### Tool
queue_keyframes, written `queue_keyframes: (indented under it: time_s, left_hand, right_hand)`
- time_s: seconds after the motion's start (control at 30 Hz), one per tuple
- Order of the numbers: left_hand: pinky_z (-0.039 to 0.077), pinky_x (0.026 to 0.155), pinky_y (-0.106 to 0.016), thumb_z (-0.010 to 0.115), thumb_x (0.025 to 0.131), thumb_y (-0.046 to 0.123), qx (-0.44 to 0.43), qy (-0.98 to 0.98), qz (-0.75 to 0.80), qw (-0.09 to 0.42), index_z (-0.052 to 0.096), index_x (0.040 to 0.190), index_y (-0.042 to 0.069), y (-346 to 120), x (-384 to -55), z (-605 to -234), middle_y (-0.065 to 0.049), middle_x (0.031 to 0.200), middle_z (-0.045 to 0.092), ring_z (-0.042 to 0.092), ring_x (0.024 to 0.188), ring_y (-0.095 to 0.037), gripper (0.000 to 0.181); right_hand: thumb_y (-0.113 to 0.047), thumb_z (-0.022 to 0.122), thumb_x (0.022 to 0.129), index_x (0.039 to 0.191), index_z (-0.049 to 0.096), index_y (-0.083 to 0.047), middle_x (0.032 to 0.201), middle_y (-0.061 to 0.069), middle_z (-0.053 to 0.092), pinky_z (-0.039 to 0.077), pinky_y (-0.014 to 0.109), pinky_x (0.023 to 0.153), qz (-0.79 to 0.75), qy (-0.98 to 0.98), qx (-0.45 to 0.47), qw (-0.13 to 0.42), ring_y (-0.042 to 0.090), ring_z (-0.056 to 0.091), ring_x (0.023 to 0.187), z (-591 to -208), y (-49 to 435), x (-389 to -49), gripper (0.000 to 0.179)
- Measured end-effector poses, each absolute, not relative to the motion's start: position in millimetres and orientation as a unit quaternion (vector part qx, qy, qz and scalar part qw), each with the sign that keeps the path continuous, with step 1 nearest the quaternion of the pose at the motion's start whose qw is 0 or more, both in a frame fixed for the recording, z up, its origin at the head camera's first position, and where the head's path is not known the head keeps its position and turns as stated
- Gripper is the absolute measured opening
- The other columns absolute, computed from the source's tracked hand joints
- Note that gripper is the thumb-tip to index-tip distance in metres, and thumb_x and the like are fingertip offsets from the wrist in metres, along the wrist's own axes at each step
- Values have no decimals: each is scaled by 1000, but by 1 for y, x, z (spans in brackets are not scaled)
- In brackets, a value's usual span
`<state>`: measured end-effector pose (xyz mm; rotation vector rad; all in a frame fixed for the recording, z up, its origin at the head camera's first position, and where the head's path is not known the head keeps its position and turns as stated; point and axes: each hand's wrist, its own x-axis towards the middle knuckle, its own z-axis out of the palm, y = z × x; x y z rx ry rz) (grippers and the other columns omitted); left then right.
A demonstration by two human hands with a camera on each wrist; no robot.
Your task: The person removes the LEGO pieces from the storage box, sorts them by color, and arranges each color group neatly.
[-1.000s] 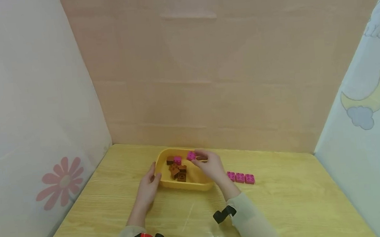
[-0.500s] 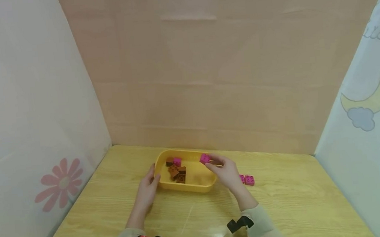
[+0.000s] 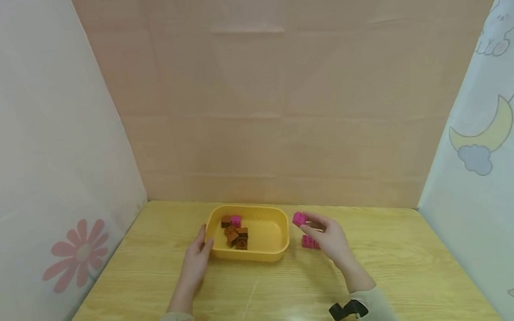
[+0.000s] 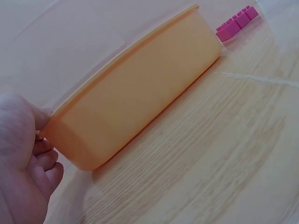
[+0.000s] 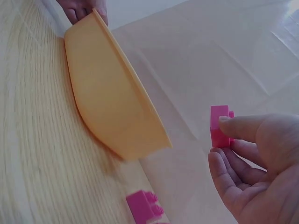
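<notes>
Head view shows the right hand (image 3: 332, 236) holding a pink brick (image 3: 299, 219) just right of the yellow tub (image 3: 265, 235), left wrist view the left hand (image 4: 22, 158) gripping the tub's end, right wrist view thumb (image 5: 245, 127) and fingers (image 5: 220, 172) clamped on that brick.

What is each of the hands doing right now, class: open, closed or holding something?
Left hand: closed, holding the yellow tray at its left end.
Right hand: closed, pinching a pink block.
</notes>
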<state>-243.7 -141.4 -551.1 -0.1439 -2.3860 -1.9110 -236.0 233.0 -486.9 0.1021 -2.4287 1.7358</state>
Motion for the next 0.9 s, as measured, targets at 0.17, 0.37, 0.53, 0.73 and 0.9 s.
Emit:
queue_keyframes:
  time_s: [0.17,0.37,0.53,0.73,0.9]
  left_hand:
    - [14,132,-51,48,115,15,-47,-779,-624,41,23,168,-2,-142,-244,-553,-18,176,17,16,162,-36,61]
    - [14,132,-51,48,116,16,-48,-780,-622,44,23,168,-1,-142,-244,-550,-18,176,18,16,162,-35,60]
    - [14,132,-50,48,116,17,-52,-782,-619,40,23,168,0,-141,-244,-547,-17,176,18,16,162,-35,61]
    - [15,132,-50,48,116,17,-55,-784,-617,40,22,168,0,-141,-245,-548,-17,176,17,16,162,-35,61]
    - [14,132,-51,47,116,18,-55,-785,-615,38,22,168,0,-143,-244,-549,-17,176,17,15,162,-35,61]
  right_hand:
    - [-27,80,100,146,66,-8,137,13,70,59,21,92,559,-827,19,56,30,67,124,-491,253,-230,52]
    - [-32,79,100,148,65,-9,140,14,69,57,21,89,535,-844,10,45,31,65,128,-494,284,-223,55]
    - [-34,76,103,150,63,-8,141,14,68,54,19,91,499,-865,5,47,31,64,128,-490,311,-217,55]
    - [-38,73,104,152,61,-9,142,14,68,55,26,94,457,-887,35,50,33,66,126,-482,335,-212,57]
    - [-40,71,105,152,61,-11,142,12,68,57,42,99,437,-898,47,38,32,66,125,-478,348,-211,56]
